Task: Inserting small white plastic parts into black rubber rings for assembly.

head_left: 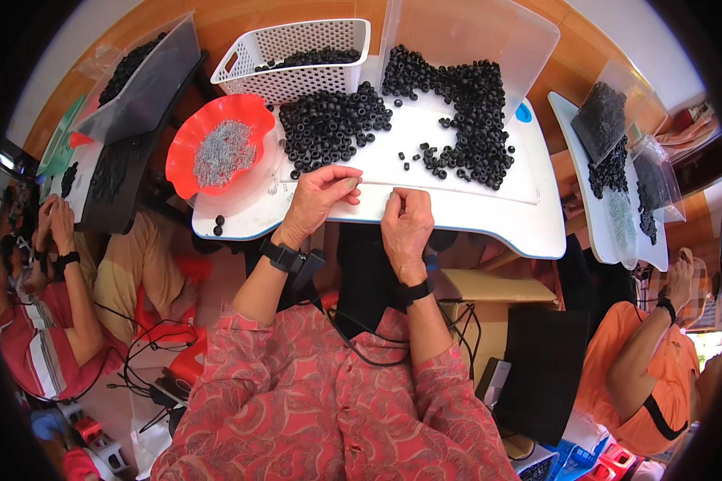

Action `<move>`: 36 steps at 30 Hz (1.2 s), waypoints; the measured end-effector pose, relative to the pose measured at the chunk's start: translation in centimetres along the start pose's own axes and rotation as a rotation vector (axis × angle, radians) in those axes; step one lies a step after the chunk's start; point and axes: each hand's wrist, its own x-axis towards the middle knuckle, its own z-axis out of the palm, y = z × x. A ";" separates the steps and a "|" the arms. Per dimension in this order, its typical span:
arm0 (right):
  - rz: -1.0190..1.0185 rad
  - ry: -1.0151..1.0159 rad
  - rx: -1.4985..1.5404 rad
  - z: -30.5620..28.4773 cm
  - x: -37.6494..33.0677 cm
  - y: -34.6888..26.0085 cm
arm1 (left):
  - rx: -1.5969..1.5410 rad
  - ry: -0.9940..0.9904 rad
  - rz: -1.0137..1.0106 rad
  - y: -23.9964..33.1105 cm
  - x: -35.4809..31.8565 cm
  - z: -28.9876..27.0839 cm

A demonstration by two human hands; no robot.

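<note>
Over the table's near edge, my left hand [322, 199] has thumb and forefinger pressed together. Anything in that pinch is too small to name. To its right, my right hand [407, 229] is closed, fingers curled against the thumb, its contents hidden. The two hands are a short gap apart. Just beyond my left hand lies a heap of small black ring-shaped parts [329, 124]. A red wavy-rimmed bowl [183, 152] at the left holds many small silvery pieces [226, 151]. Another black heap [483, 120] spills from a tipped clear plastic bin [465, 36] at the right.
A white perforated basket [297, 80] with more black parts stands at the back of the white table [529, 228]. Two loose black parts [219, 225] lie near the left edge. People work at side tables on both sides. A cardboard box [497, 287] stands below right.
</note>
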 end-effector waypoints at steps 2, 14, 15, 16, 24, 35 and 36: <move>0.004 -0.006 0.007 0.1 -0.2 0.2 | 0.000 0.000 0.002 0.0 -0.1 0.0; 0.047 -0.007 -0.007 -0.3 0.1 -0.3 | -0.182 -0.040 0.034 -0.1 0.0 -0.3; 0.040 -0.009 -0.007 -0.3 0.1 -0.3 | -0.185 -0.037 0.040 0.0 0.0 -0.2; 0.038 -0.005 -0.009 -0.2 0.1 -0.3 | -0.155 -0.044 0.033 -0.1 -0.1 -0.3; -0.022 -0.004 -0.065 0.0 -0.1 0.0 | -0.072 -0.066 0.007 0.3 -2.2 1.0; -0.111 -0.286 0.022 1.5 -0.5 -4.5 | -0.346 -0.053 -0.070 -1.7 -9.9 -0.3; -0.171 -0.305 0.034 2.3 -0.7 -4.8 | -0.339 -0.015 -0.079 -1.5 -10.3 -0.6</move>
